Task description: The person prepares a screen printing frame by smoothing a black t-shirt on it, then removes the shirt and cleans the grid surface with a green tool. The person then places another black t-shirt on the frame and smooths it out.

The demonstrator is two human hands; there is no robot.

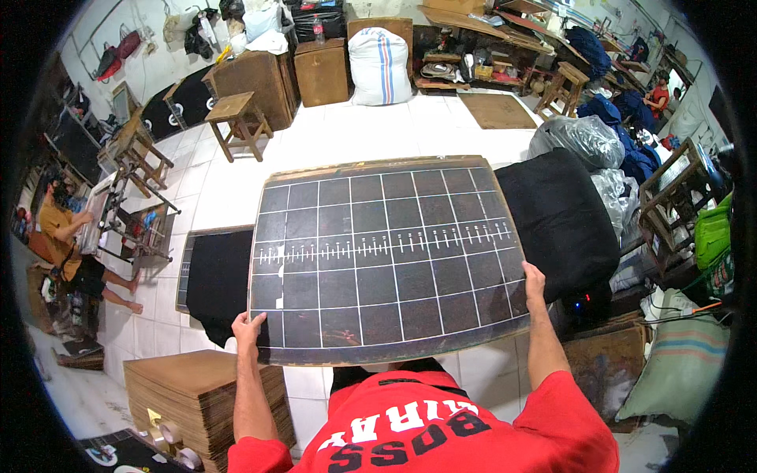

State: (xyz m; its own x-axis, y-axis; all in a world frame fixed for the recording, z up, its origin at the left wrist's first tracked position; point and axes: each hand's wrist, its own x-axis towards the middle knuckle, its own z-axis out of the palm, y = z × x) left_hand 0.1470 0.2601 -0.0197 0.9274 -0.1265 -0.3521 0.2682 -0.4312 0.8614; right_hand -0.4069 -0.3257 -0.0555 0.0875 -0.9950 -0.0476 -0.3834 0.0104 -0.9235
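White tiled floor (193, 181), the widest surface in view, runs behind and to either side of a large dark board (378, 268) ruled with a white grid. The board, held in front of the person, has its near edge by the body and its far edge toward the open tiles; whether anything beneath bears its weight cannot be told. If nothing does, the far edge could dip, since both hands sit toward the near half. Past the board's right edge lies a broad black cloth (564, 221); a swing that way could catch and drag it, though contact between the two cannot be made out. Off the near left corner stands a stack of brown cardboard sheets (197, 394), which that corner could knock if lowered. Beside the left edge hangs a smaller black cloth (217, 284), partly covering another gridded panel (184, 268); a leftward shift could ruck it. The right hand (535, 281) grips the right edge below its middle, while the left hand (248, 331) grips near the near left corner, thumb on the upper face. This uneven spacing could let the board twist. Smallest, pale patches (280, 292) mark the grid's left side; rubbing could perhaps lift them.
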